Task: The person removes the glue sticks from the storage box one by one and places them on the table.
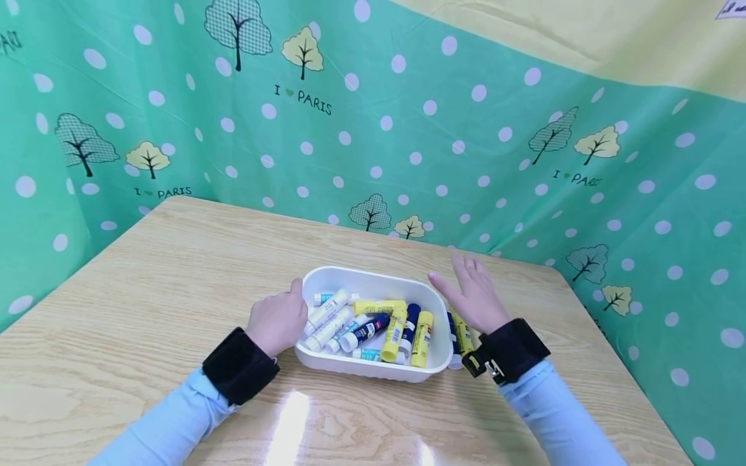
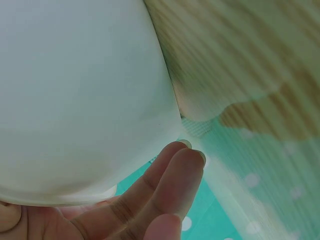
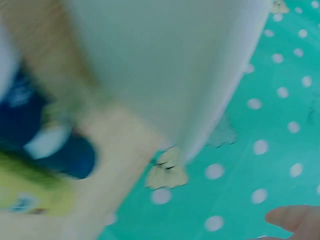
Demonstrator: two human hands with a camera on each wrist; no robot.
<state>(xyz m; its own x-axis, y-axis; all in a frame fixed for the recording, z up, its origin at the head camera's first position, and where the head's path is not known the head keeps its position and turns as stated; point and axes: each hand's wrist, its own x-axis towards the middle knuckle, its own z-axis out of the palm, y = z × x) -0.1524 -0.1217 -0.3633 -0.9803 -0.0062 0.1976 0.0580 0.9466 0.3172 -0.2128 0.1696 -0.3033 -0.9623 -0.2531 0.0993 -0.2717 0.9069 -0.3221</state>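
A white plastic tub (image 1: 373, 277) stands mid-table, holding several glue sticks (image 1: 384, 327) in yellow, white and dark blue. My left hand (image 1: 284, 312) lies against the tub's left wall, thumb up near the rim. In the left wrist view its fingers (image 2: 172, 175) stretch fairly straight alongside the white tub wall (image 2: 80, 100). My right hand (image 1: 469, 288) hovers just off the tub's right side with its fingers spread, holding nothing. Below it, a yellow glue stick (image 1: 463, 335) and a dark blue glue stick (image 1: 453, 327) lie on the table beside the tub.
The wooden table (image 1: 175, 278) is walled by a green polka-dot curtain (image 1: 408, 129) behind and on both sides. The right wrist view is blurred: white tub wall (image 3: 165, 65), blue glue stick (image 3: 55, 150), one fingertip (image 3: 295, 220).
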